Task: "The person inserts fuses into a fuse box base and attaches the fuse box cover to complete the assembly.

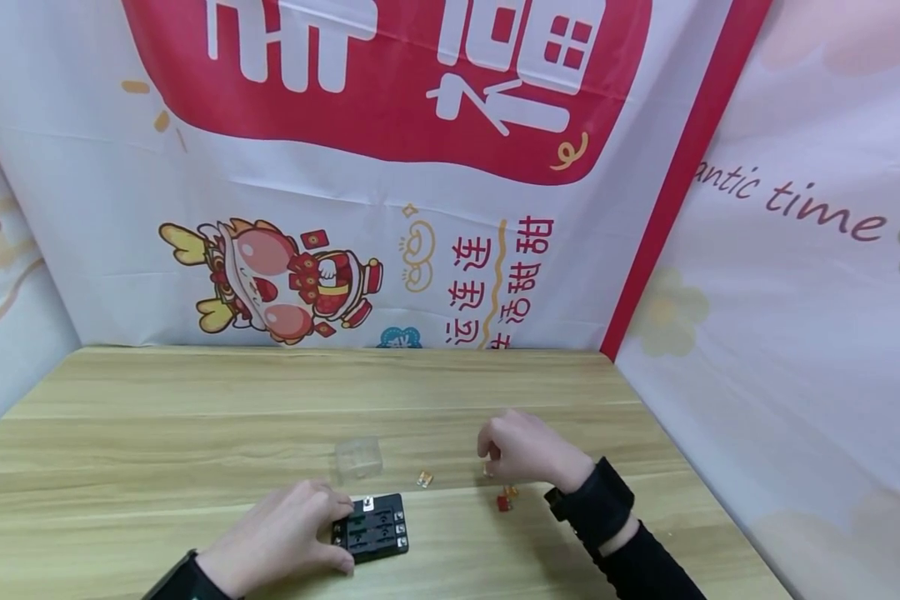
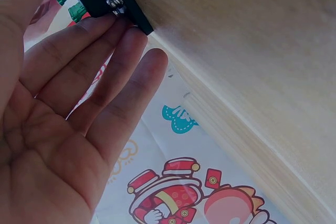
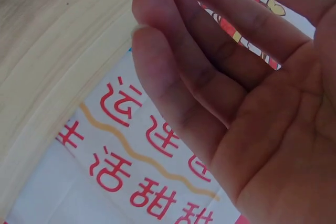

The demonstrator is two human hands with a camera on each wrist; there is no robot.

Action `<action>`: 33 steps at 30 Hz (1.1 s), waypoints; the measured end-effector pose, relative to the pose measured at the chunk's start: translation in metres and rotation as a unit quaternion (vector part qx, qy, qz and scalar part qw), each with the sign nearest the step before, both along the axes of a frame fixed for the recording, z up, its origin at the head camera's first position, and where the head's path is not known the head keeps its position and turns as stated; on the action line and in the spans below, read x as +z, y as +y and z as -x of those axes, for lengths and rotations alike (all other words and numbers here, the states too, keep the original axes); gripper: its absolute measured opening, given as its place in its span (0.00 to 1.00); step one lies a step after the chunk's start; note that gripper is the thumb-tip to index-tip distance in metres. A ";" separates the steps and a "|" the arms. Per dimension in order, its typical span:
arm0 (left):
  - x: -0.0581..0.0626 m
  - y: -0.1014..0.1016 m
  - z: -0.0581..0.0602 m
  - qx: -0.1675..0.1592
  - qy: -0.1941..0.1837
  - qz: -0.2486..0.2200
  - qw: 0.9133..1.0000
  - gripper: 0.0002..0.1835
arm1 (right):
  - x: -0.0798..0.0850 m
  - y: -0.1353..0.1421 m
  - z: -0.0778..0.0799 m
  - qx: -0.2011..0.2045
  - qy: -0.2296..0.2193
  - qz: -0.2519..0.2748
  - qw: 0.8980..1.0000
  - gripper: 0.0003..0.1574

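In the head view a black fuse block point(image 1: 378, 533) lies on the table with metal terminals along its edges. My left hand point(image 1: 281, 525) grips its left end, thumb at the near side and fingers at the far side. The left wrist view shows green blade fuses point(image 2: 77, 12) standing in the block. To the right, my right hand point(image 1: 528, 448) has its fingers bent down and pinches a small pale blade fuse point(image 1: 487, 469). Just below it lie a red fuse point(image 1: 503, 503) and an orange fuse point(image 1: 511, 492). The right wrist view does not show the pinched fuse.
A clear plastic cover point(image 1: 358, 458) sits behind the fuse block. Between the hands lies an orange blade fuse point(image 1: 424, 478). The wooden table point(image 1: 195, 417) meets a printed cloth point(image 1: 285, 175) at its back edge, and another cloth point(image 1: 795, 333) hangs on the right.
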State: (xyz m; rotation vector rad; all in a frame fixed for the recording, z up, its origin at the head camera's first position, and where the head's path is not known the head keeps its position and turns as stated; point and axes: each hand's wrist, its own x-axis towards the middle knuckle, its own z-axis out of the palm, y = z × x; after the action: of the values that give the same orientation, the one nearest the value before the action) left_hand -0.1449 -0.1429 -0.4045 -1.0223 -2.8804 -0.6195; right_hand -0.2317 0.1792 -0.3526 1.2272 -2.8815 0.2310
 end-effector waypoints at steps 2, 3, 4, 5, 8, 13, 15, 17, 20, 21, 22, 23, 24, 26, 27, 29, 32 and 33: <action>0.000 0.000 0.000 0.000 -0.001 0.001 1.000 0.36 | -0.002 0.003 0.000 -0.001 -0.007 0.001 1.000 0.04; 0.000 0.000 0.001 0.000 -0.003 0.001 1.000 0.36 | -0.003 0.005 0.000 0.000 -0.007 0.001 1.000 0.04; 0.000 0.000 0.001 0.001 -0.005 0.001 1.000 0.36 | -0.004 0.006 0.000 0.001 -0.008 0.002 1.000 0.04; 0.000 0.000 0.001 0.001 -0.007 0.001 1.000 0.36 | -0.005 0.007 0.000 0.002 -0.007 0.003 1.000 0.05; 0.000 0.000 0.001 0.002 -0.011 0.000 1.000 0.36 | -0.007 0.009 0.002 0.004 -0.007 0.006 1.000 0.10; 0.001 0.001 0.001 0.004 -0.007 0.002 1.000 0.36 | -0.010 0.010 0.005 -0.009 -0.013 0.007 1.000 0.22; 0.001 0.001 0.001 0.003 -0.006 0.002 1.000 0.36 | -0.011 0.011 0.006 -0.015 -0.014 0.005 1.000 0.23; 0.000 0.001 0.001 0.003 -0.006 0.001 1.000 0.36 | -0.010 0.013 0.007 -0.019 -0.024 0.005 1.000 0.19; 0.001 0.001 0.001 0.002 -0.010 0.000 1.000 0.36 | -0.008 0.017 0.007 -0.011 -0.042 0.004 0.999 0.14; 0.001 0.001 0.001 0.002 -0.011 0.000 1.000 0.36 | -0.007 0.019 0.008 -0.008 -0.051 0.003 0.999 0.11; 0.001 0.001 0.001 0.002 -0.012 0.001 1.000 0.36 | -0.006 0.020 0.007 -0.006 -0.060 0.001 0.998 0.09; 0.001 0.001 0.001 0.003 -0.013 0.001 1.000 0.37 | -0.006 0.021 0.007 -0.002 -0.065 -0.004 0.998 0.09; 0.001 0.001 0.001 0.003 -0.013 0.003 1.000 0.37 | -0.006 0.022 0.007 0.000 -0.071 -0.010 0.997 0.10; 0.002 0.001 0.001 0.004 -0.011 0.004 1.000 0.37 | -0.006 0.022 0.007 -0.001 -0.081 -0.024 0.996 0.11; 0.002 0.001 0.001 0.005 -0.009 0.006 1.000 0.37 | -0.006 0.022 0.007 -0.003 -0.085 -0.030 0.996 0.12; 0.002 0.001 0.001 0.006 -0.008 0.007 1.000 0.37 | -0.007 0.022 0.007 -0.006 -0.090 -0.040 0.995 0.14; 0.001 0.000 0.001 0.004 -0.006 0.008 1.000 0.37 | -0.010 0.021 0.007 -0.013 -0.102 -0.043 0.994 0.14; 0.001 0.000 0.001 0.004 -0.006 0.008 1.000 0.37 | -0.010 0.021 0.007 -0.016 -0.106 -0.044 0.993 0.14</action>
State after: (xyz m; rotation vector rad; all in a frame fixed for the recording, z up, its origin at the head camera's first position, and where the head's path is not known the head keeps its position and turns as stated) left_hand -0.1460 -0.1428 -0.4033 -1.0130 -2.9031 -0.6064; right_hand -0.2388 0.2004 -0.3629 1.2385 -3.1208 0.2507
